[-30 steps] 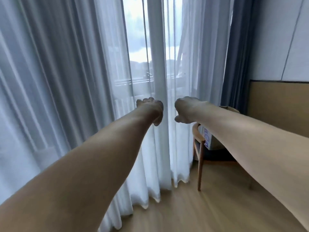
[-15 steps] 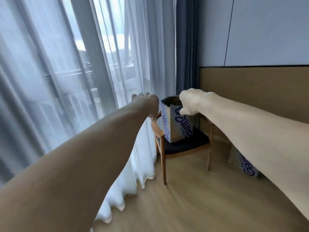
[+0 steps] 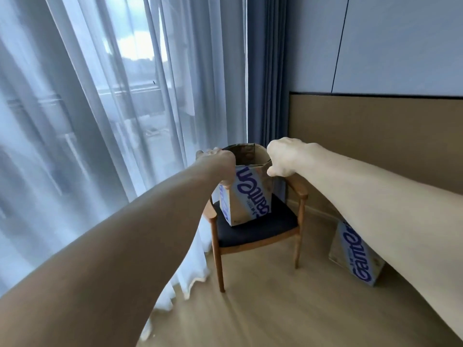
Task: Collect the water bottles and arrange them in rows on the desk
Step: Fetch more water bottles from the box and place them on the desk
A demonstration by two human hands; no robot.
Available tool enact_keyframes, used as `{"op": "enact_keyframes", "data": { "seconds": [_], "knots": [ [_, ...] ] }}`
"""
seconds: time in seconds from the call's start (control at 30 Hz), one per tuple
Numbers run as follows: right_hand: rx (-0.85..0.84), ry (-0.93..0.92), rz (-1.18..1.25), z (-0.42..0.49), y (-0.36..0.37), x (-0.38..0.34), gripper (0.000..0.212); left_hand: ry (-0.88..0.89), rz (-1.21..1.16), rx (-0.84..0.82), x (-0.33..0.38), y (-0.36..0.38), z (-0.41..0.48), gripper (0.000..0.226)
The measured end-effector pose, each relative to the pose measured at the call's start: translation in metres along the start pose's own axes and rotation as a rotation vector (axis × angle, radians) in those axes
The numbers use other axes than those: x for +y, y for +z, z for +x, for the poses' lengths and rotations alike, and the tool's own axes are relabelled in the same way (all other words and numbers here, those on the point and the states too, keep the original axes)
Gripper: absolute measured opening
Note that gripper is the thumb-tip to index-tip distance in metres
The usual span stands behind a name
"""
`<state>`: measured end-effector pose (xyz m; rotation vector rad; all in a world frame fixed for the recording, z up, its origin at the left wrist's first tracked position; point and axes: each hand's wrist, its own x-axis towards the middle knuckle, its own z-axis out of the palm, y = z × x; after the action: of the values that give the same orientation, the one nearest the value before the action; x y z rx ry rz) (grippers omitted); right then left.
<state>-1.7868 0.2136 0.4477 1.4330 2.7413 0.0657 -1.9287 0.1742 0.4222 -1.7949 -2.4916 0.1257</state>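
Carton (image 3: 250,196): brown cardboard w/ blue lettering, top open, on chair (image 3: 275,227)

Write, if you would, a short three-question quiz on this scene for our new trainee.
1. True or false: the open cardboard box stands on the dark seat of the chair.
2. Multiple choice: where is the second box? A) on the floor by the wall; B) on the chair; C) on a desk.
3. Fill in: the left hand and the right hand are both held out with ___ fingers.

Key: 1 true; 2 A; 3 curled.
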Motion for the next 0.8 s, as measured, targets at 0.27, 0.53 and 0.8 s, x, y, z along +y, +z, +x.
{"op": "enact_keyframes", "data": {
  "seconds": [0.27, 0.53, 0.8],
  "knots": [
    [0.0, -0.04, 0.0, 0.129, 0.02, 0.034, 0.017, -0.025, 0.026, -0.02, -0.008, 0.026, 0.132, 0.057],
    [-0.012, -0.018, -0.016, 0.273, 0.028, 0.055, 0.02, 0.014, 0.035, -0.072, -0.019, 0.045, 0.278, 0.055],
    [-0.086, -0.01, 0.022, 0.385, 0.062, 0.074, 0.018, 0.028, 0.013, -0.138, -0.036, 0.083, 0.383, 0.052]
  ]
}}
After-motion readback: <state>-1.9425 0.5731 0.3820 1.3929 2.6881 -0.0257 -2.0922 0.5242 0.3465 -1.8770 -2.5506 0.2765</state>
